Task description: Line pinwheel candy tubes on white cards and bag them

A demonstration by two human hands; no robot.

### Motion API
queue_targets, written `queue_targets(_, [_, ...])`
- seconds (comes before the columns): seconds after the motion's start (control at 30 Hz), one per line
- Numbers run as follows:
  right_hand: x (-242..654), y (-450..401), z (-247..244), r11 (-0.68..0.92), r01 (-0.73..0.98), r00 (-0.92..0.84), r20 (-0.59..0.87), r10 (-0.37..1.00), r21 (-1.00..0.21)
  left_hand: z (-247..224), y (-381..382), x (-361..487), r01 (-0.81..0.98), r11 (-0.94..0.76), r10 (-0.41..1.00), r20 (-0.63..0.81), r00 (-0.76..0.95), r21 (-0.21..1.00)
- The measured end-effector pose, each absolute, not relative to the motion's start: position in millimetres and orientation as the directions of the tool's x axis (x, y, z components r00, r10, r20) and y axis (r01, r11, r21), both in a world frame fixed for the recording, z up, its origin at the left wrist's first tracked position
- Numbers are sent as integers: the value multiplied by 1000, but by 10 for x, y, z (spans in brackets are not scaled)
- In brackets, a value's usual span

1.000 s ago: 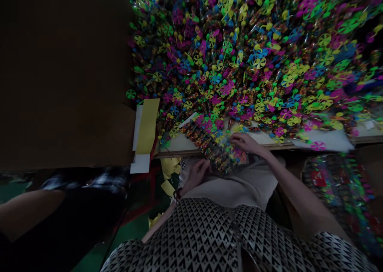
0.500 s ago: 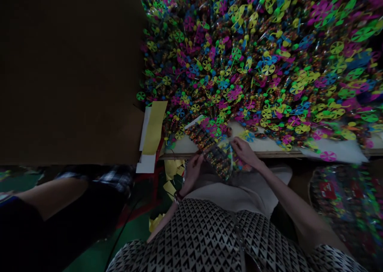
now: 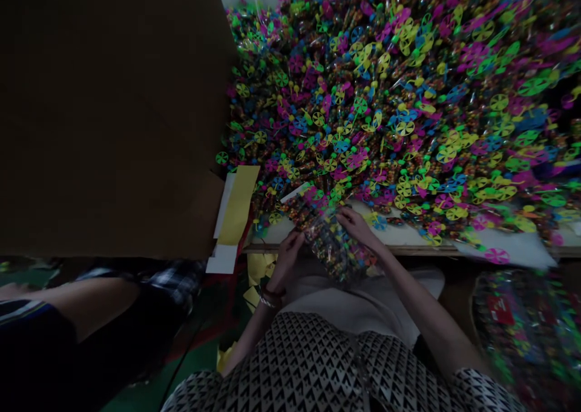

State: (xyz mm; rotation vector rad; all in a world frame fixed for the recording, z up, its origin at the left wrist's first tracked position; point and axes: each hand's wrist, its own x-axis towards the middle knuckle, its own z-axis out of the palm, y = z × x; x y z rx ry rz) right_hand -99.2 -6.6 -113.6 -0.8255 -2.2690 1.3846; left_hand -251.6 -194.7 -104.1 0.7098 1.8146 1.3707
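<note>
A clear plastic bag packed with colourful candy-filled tubes slants over my lap at the table's front edge. On its left edge, my left hand is closed with the fingers pinched. My right hand grips the bag's upper right side, thumb and fingers together. A white strip lies at the bag's far upper left end. Just beyond the hands spreads a big heap of candy tubes with pink, green, yellow and blue wheel-shaped tops. Dim light and blur hide the fingertips' exact hold.
A large cardboard box fills the left side. Yellow and white card strips hang beside it. Filled bags stand at lower right. Another person's arm shows at lower left. Yellow scraps lie below the table edge.
My right hand has shifted left along the bag, and the bag's lower part now looks fuller and flatter towards me. The whole view has tilted slightly upward.
</note>
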Motion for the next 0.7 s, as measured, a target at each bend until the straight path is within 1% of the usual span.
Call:
queue_targets(0.1, [-950,-147,-1009,299,220,-692,67,718,-929,-906,-2011,-2491,75,273,795,-181,-579,959])
queue_targets(0.2, [-890,-196,-780,342,161,-631,170,757,-926,-696,-1992,-2474,184,245,799,-91,-594,952])
queue_targets(0.27, [-869,-179,-566,402,138,-587,252,770,-905,-506,-1880,-2497,251,160,794,27,-607,955])
queue_targets(0.33, [-875,-114,-326,472,120,-506,355,786,-874,-287,-1684,-2552,288,25,784,160,-600,957])
queue_targets(0.43, [-931,50,10,552,101,-354,488,798,-828,44,-1273,-2661,283,-202,776,330,-538,938])
queue_targets(0.5, [-988,180,182,567,98,-260,529,808,-818,233,-974,-2716,238,-323,775,400,-489,916])
queue_targets(0.57, [-1044,302,317,561,107,-174,540,823,-821,391,-709,-2745,169,-402,770,432,-469,900])
queue_targets(0.63, [-1084,396,442,575,103,-111,565,818,-812,535,-513,-2756,126,-453,748,453,-484,883])
queue_targets(0.7, [-1099,450,585,626,74,-65,622,780,-777,684,-393,-2765,157,-497,694,499,-519,853])
